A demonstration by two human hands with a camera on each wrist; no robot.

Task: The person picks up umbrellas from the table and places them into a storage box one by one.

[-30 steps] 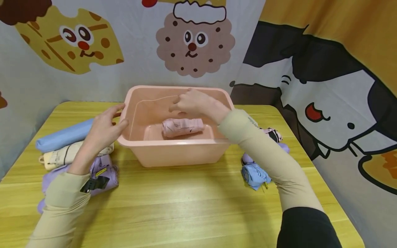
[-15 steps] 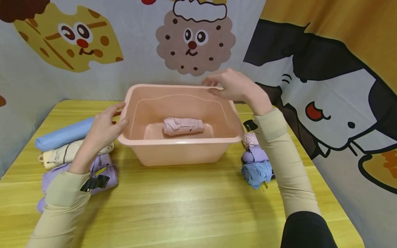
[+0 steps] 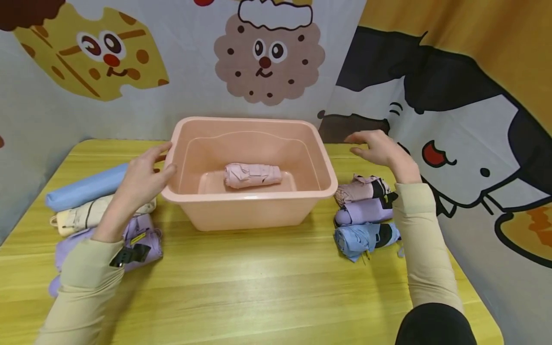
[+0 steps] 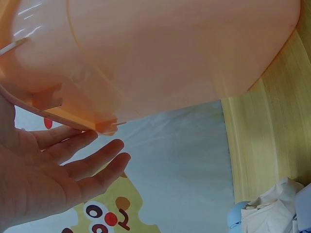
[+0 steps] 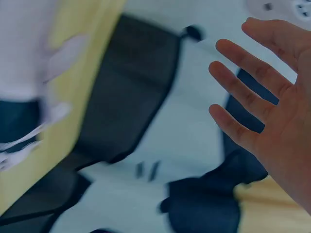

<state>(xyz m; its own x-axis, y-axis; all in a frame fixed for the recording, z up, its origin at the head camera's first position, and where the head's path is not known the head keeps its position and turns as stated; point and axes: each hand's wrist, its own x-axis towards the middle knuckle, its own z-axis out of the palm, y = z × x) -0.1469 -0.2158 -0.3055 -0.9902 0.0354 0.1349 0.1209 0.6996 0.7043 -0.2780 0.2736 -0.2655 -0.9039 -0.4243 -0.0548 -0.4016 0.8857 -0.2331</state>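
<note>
A pink folded umbrella (image 3: 252, 175) lies on its side on the floor of the peach plastic tub (image 3: 246, 211). My left hand (image 3: 144, 175) rests at the tub's left rim, its thumb overlapping the rim from above. In the left wrist view the left fingers (image 4: 92, 162) are nearly straight and spread, one or two touching the rim's underside; the thumb is hidden there. Right of the tub, my right hand (image 3: 379, 148) hovers in the air beyond another pink folded umbrella (image 3: 360, 190). Its fingers (image 5: 240, 92) are spread, holding nothing.
Nearer me on the right lie a purple folded umbrella (image 3: 362, 212) and a blue one (image 3: 358, 238). At left, a blue roll (image 3: 86, 187), a cream roll (image 3: 82, 215) and a purple folded umbrella (image 3: 144, 242) lie together. A printed curtain (image 3: 194, 57) hangs behind the table (image 3: 241, 287).
My right hand has risen out of the tub and moved right, past the rim, uncovering the umbrellas there. The left hand and the pink umbrella in the tub stay put.
</note>
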